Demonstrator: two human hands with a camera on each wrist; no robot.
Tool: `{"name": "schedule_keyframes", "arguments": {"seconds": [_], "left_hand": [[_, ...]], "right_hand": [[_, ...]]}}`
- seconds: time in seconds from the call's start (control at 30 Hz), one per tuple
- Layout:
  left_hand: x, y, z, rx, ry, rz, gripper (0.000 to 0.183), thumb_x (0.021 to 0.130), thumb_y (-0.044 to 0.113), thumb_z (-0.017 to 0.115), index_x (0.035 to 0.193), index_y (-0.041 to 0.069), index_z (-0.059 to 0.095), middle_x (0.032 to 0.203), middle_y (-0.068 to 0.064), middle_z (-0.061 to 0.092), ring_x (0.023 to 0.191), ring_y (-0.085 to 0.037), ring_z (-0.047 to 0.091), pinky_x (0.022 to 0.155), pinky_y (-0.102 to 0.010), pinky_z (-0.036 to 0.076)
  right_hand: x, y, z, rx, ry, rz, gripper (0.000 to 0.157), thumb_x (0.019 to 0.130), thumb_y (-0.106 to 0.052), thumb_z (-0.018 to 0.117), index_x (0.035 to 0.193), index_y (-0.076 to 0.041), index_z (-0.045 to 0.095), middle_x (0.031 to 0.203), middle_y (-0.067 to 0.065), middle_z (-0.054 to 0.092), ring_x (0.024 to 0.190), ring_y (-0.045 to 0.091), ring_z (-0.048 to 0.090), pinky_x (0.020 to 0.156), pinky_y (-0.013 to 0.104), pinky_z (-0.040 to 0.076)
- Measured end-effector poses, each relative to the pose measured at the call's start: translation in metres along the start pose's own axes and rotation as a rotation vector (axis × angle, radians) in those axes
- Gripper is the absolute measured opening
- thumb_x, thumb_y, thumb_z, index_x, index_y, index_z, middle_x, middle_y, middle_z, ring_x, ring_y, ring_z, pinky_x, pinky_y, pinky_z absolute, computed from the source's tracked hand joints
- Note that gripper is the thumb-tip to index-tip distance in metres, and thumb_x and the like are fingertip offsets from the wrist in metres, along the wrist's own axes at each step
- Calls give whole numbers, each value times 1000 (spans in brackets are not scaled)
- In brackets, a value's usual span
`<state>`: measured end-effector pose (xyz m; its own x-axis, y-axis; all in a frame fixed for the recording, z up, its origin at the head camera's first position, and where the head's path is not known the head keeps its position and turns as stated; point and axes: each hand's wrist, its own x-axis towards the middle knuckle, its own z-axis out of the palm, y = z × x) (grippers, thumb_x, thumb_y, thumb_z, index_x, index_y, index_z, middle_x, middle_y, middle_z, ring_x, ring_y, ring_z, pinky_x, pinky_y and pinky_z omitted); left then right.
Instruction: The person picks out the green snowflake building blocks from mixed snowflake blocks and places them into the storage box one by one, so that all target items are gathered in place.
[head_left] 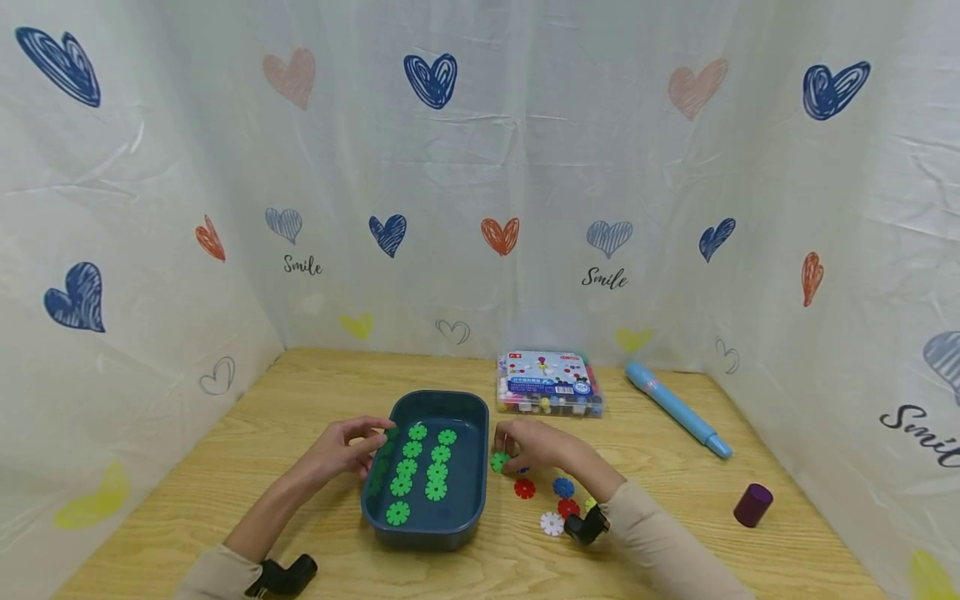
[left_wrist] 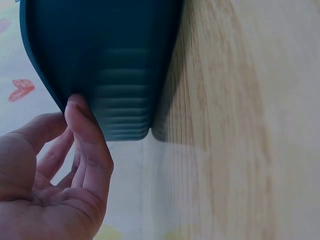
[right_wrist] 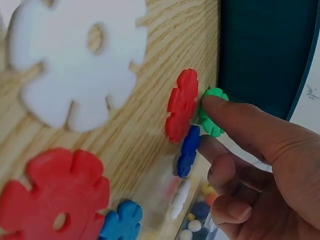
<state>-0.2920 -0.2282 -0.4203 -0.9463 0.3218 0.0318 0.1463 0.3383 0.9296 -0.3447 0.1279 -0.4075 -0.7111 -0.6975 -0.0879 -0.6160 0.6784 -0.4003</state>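
Observation:
A dark teal plastic tub [head_left: 423, 537] holds several green flower-shaped snowflake discs [head_left: 412, 449] in two rough rows. At its left rim, my left hand [head_left: 341, 450] pinches the edge between thumb and fingers; the left wrist view shows the thumb tip on the tub wall [left_wrist: 125, 100]. Just beyond the right side, my right hand [head_left: 532, 444] grips a green snowflake disc [right_wrist: 214, 112] by thumb and fingertips, tilted on its edge. Close by on the table lie a red disc [right_wrist: 182, 105] and a dark blue disc [right_wrist: 188, 151].
More discs lie near my right forearm: a blue disc [head_left: 563, 487], a white disc [head_left: 552, 523] and another red disc [head_left: 568, 507]. Behind is a clear box of colored beads [head_left: 550, 383]. A light blue pen-shaped tube [head_left: 678, 408] and a purple cylinder [head_left: 753, 505] are at right.

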Motion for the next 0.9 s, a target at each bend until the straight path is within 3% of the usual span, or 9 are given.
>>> {"name": "schedule_keyframes", "arguments": {"seconds": [0.4,0.73,0.9], "left_hand": [[-1,3,0,-14,-3,-3,50,97,30,61,136,1,53,115,-26,57,69,-17,63,60,-29,58],[-1,1,1,-11,6,-14,49,97,30,62,136,0,53,108,-19,57,69,-17,63,60,-29,58],[1,0,1,-3,7,-17,49,97,31,62,135,1,54,107,-19,57,69,-18,62,60,-30,59]], "right_hand": [[-7,-3,-13,46,-1,-70,8,90,-3,67,97,-7,65,92,2,70,78,6,62,65,17,51],[-15,-11,-35,44,29,-148,8,92,-2,62,99,-5,64,89,7,70,68,15,63,58,17,50],[-17,-18,-50,1,49,-173,14,94,-3,61,106,-4,67,91,6,71,70,10,63,62,17,52]]}}
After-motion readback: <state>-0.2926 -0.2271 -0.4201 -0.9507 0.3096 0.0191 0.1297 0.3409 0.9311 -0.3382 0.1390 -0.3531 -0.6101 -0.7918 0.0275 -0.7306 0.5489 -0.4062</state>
